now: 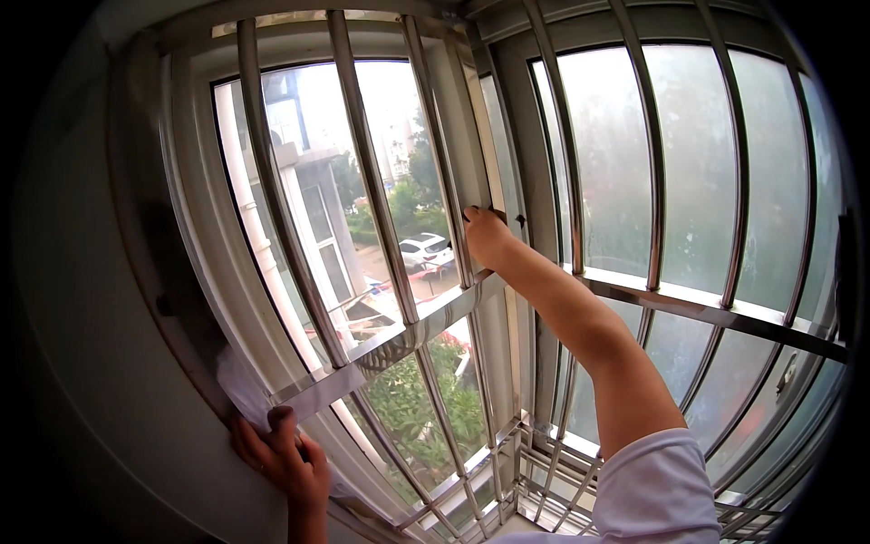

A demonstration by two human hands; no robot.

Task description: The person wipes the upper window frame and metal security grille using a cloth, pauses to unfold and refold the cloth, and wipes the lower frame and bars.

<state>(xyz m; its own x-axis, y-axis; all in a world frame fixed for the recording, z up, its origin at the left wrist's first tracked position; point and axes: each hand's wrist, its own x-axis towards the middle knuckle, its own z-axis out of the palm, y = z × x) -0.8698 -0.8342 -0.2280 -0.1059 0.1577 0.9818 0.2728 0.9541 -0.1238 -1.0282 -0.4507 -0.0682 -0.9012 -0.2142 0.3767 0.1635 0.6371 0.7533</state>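
Note:
Metal bars (372, 181) stand in front of a window whose pane (313, 118) shows the outdoors. My right hand (485, 238) reaches through or against the bars at the window frame's right side, its fingers curled round something dark that I cannot make out. At the lower left, my left hand (285, 453) has its fingers bent around a whitish cloth or sheet (243, 385), beside the left end of the flat metal crossbar (435, 317). Part of the whitish piece lies behind the bar and frame.
More bars (645, 136) cover a frosted window (698, 163) on the right, with a second crossbar (725, 313) below. A dark wall (100, 299) runs down the left. Lower bars meet in a corner at the bottom. Outside are a white car (424, 250) and greenery.

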